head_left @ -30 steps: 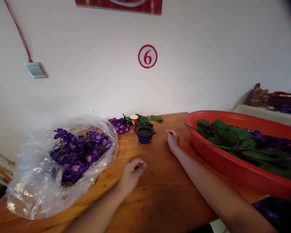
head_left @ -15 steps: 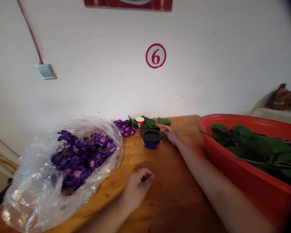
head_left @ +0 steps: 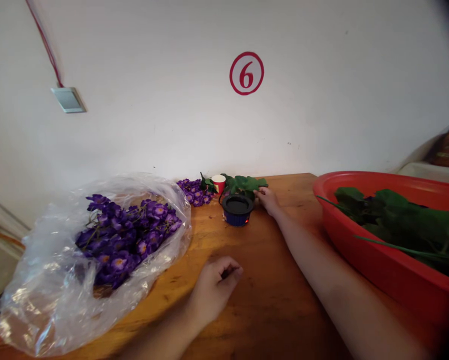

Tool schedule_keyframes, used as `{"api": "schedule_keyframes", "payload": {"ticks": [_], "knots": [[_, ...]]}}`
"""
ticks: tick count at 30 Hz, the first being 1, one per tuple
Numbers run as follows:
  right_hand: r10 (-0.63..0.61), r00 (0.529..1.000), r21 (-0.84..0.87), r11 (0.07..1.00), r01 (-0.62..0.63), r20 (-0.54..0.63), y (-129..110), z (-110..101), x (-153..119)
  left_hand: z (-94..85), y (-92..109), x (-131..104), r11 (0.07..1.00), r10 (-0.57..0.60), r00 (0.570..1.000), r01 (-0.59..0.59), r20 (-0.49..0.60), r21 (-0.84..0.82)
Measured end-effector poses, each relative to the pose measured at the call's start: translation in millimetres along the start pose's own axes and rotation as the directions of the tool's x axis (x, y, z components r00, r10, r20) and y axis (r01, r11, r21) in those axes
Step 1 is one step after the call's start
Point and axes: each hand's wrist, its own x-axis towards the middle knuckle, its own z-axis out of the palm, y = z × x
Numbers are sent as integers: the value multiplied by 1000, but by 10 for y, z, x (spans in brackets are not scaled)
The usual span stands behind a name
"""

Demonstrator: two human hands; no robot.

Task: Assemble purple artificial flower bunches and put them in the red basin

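Observation:
My right hand (head_left: 268, 199) reaches to the back of the table, its fingertips pinched at the edge of some green artificial leaves (head_left: 243, 184). Just left of that hand stands a small dark blue pot (head_left: 238, 210) with a black top and a red light on its front. Over the near middle of the table, my left hand (head_left: 216, 286) is curled with thumb and forefinger together, and nothing shows in it. A red and white paper cup (head_left: 219, 183) stands behind the pot. Purple artificial flowers (head_left: 196, 192) lie left of the cup.
On the left, a clear plastic bag (head_left: 48, 295) holds more purple flowers (head_left: 119, 262). A large red basin (head_left: 359, 250) with green leaves and stems (head_left: 400, 212) takes up the right side. The wooden table (head_left: 179, 310) meets a white wall (head_left: 172, 100) at the back.
My right hand's fingers have closed at the leaves, and the separate leaf on the right now lies against the others. My left hand has barely moved. The view has tilted slightly.

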Motion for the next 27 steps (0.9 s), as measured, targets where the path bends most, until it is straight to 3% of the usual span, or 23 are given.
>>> {"api": "schedule_keyframes", "payload": {"ticks": [8, 17, 27], "knots": [[89, 975, 241, 970, -38, -205, 34, -139, 21, -5, -24, 22, 1000, -3, 1000, 3, 10, 16], [105, 975, 359, 933, -29, -195, 53, -174, 28, -3, -34, 29, 999, 11, 1000, -12, 13, 30], [94, 989, 352, 935, -47, -118, 61, -170, 31, -4, -19, 7, 999, -8, 999, 6, 37, 49]]}}
